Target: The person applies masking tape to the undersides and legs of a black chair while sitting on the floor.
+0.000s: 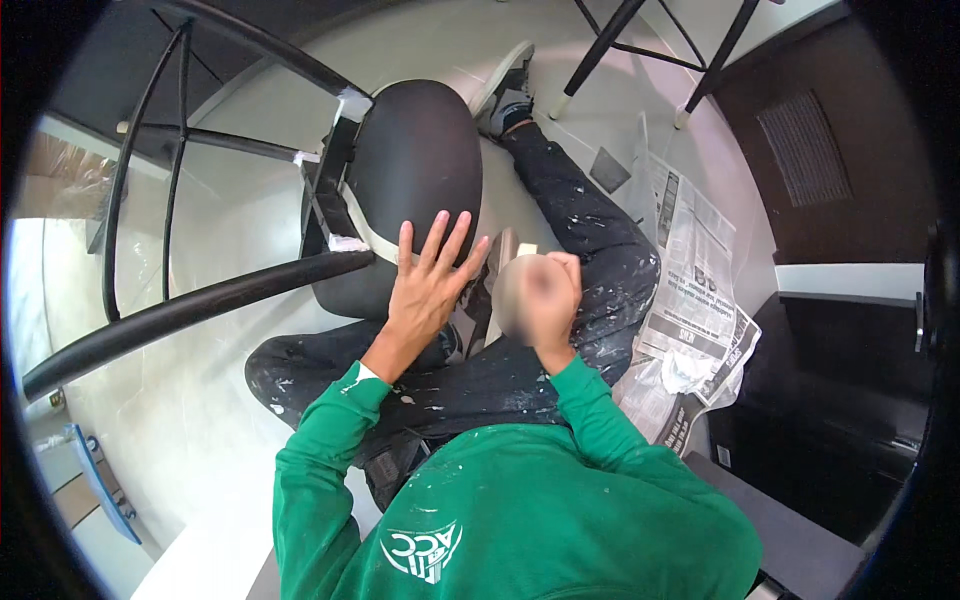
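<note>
A chair lies tipped over in front of me, with a black padded seat (420,150) and long black legs (210,290). White patches (348,243) cover the joints where the legs meet its frame. A cream strip (368,228) runs along the seat's underside edge. My left hand (425,295) rests with fingers spread at the near end of the seat, holding nothing. To its right, my right hand (558,318) is closed above my crossed legs. A blurred patch hides much of it; a small pale yellow piece (527,249) shows beside its fingers. What it grips is unclear.
Newspaper sheets (690,270) lie on the floor to my right, with a crumpled white piece (685,372) on them. A dark flat piece (609,170) lies near my leg. More black legs (605,50) stand at the far right. A dark cabinet (820,400) borders the right side.
</note>
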`<move>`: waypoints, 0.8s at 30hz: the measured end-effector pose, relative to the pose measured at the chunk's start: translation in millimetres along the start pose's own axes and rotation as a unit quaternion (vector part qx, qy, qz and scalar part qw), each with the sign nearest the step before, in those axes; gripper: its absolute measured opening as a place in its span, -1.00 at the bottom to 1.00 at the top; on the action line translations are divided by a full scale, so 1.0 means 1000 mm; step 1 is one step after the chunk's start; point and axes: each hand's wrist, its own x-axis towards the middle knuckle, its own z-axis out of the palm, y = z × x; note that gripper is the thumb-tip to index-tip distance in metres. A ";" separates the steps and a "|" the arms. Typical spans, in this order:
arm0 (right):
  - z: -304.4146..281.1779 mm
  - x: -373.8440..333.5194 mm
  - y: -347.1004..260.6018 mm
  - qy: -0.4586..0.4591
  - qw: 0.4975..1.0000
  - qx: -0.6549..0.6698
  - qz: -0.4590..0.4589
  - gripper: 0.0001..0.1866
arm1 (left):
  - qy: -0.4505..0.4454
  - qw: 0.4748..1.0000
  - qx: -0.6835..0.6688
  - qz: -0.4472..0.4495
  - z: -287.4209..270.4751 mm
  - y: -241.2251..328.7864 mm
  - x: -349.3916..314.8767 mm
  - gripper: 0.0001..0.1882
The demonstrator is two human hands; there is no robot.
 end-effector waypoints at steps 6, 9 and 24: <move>-0.001 0.049 0.028 0.020 0.995 -0.100 -0.024 -0.91 | -0.014 1.000 0.013 0.002 0.000 0.001 0.000 -0.26; 0.008 0.066 0.056 -0.026 0.992 -0.127 0.000 -0.94 | -0.017 1.000 -0.018 0.010 -0.002 0.001 0.000 -0.25; 0.034 0.032 0.050 -0.114 0.992 -0.009 0.058 -0.68 | 0.547 0.597 -0.456 -0.370 -0.031 -0.046 -0.081 -0.28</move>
